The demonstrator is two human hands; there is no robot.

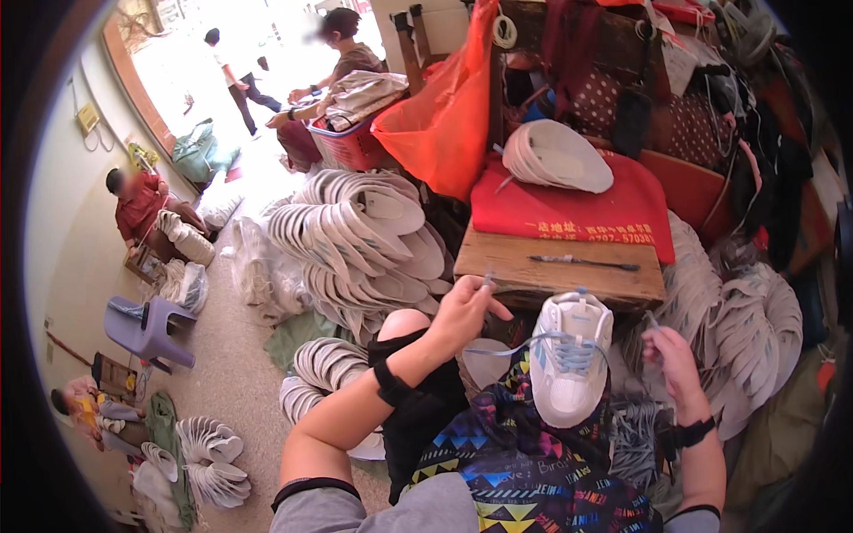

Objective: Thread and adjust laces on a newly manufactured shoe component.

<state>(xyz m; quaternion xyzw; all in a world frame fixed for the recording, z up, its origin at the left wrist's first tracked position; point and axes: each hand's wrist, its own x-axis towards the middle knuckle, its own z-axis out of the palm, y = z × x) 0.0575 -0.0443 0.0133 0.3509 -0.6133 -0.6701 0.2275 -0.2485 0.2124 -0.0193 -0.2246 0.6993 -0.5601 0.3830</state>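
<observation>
A white sneaker (567, 391) with pale blue side panels rests on the patterned apron (524, 480) over my lap, its toe pointing toward me. Light blue shoelace (576, 354) crosses its eyelets, and the loose ends run out to both sides. My left hand (464, 313), up and left of the shoe, pinches one lace end, with the index finger partly extended. To the shoe's right, my right hand (673, 360) is closed at the fingertips on the other lace end. Neither hand touches the shoe body.
Ahead stands a wooden bench (560, 275) bearing a thin dark tool (584, 263), a red cloth (569, 209) and stacked white shoe pieces (555, 160). More shoe stacks (364, 240) crowd the left. Loose laces (635, 440) lie at right. Other people sit or walk farther off.
</observation>
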